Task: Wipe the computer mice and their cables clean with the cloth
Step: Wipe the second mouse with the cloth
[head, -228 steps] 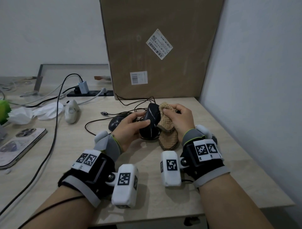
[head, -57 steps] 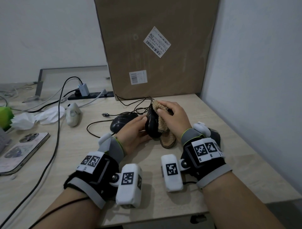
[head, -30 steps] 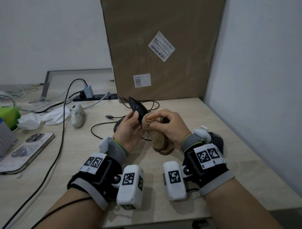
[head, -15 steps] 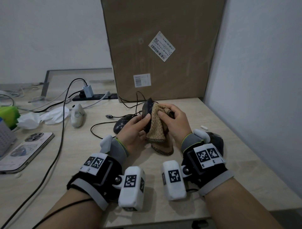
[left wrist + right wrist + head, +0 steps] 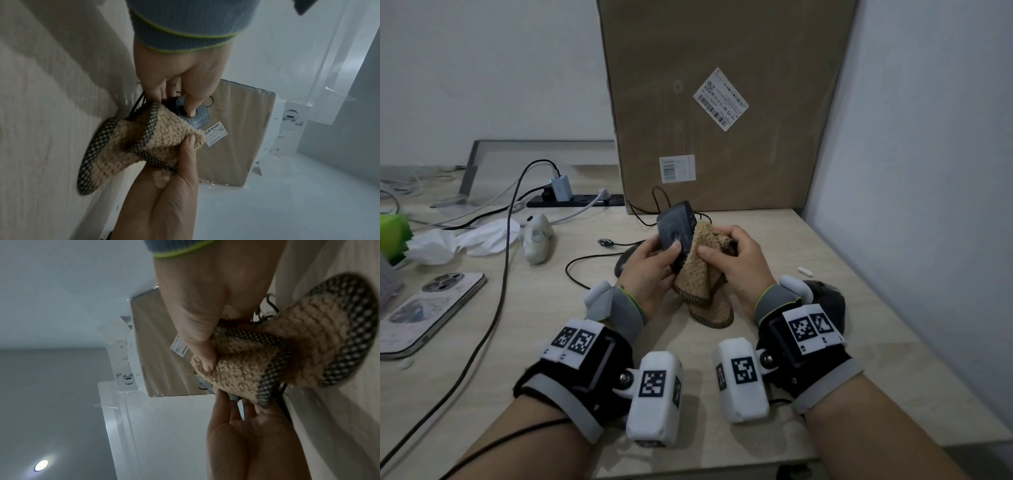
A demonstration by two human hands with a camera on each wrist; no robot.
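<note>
My left hand (image 5: pixel 667 255) holds a black wired mouse (image 5: pixel 675 226) upright above the desk, flat underside toward me and thumb on it. My right hand (image 5: pixel 717 247) grips a tan fleecy cloth (image 5: pixel 700 274) with a checked border and presses it against the mouse's right side. In the left wrist view the left hand (image 5: pixel 185 91) pinches the mouse (image 5: pixel 198 120) and the cloth (image 5: pixel 144 142) covers its lower part. The right wrist view shows the cloth (image 5: pixel 257 363) bunched under my right hand (image 5: pixel 205 340). A second black mouse (image 5: pixel 624 263) lies behind my left hand; its cable (image 5: pixel 582 274) loops on the desk.
A tall cardboard box (image 5: pixel 722 120) stands at the back and a wall closes the right side. Another dark mouse (image 5: pixel 827 303) lies by my right wrist. At the left are a white device (image 5: pixel 537 238), tissues (image 5: pixel 465 240), a phone (image 5: pixel 431 308), a power strip (image 5: pixel 575 200) and a long black cable (image 5: pixel 500 274).
My left hand has turned the mouse so that its flat underside faces me. The right hand with the cloth has slid down along the mouse's right side.
</note>
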